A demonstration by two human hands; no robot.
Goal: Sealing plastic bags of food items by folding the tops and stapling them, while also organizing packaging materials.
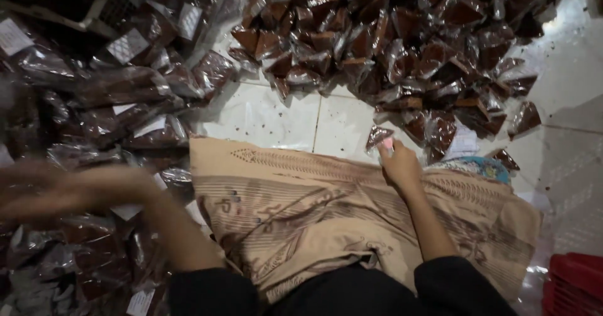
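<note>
Sitting on a white tiled floor (270, 118), the person has a tan patterned cloth (301, 209) spread over the lap and works between two heaps of packets.

Right hand (399, 164) is at the far edge of the cloth, fingers pinched around a small clear triangular packet (378, 136) of dark brown filling; something small and pink shows at the fingertips, too small to identify. That held packet sits just beside the near edge of the big triangle pile (402, 46), close to it but whether it touches the nearest ones I cannot tell.

Left hand (69, 190) is a motion blur, out over the heap of long clear bags (119, 102) on the left. Fingers look stretched forward, but whether it grips anything I cannot tell; too smeared.

Progress, judged from how things lie: a lot is already sorted. The triangle pile spans most of the top of the frame, many packets deep, and the long bags with white paper labels (129, 44) fill the whole left side down to the bottom corner. Bare floor shows only as a patch between the two heaps, speckled with dark crumbs. One packet in hand, nothing loose on the cloth. How much remains is not visible; no supply of unsorted packets shows clearly.

A red crate (575, 281) sits at bottom right, contents out of view. A bit of turquoise patterned fabric (477, 165) pokes out past the cloth near the right hand.
</note>
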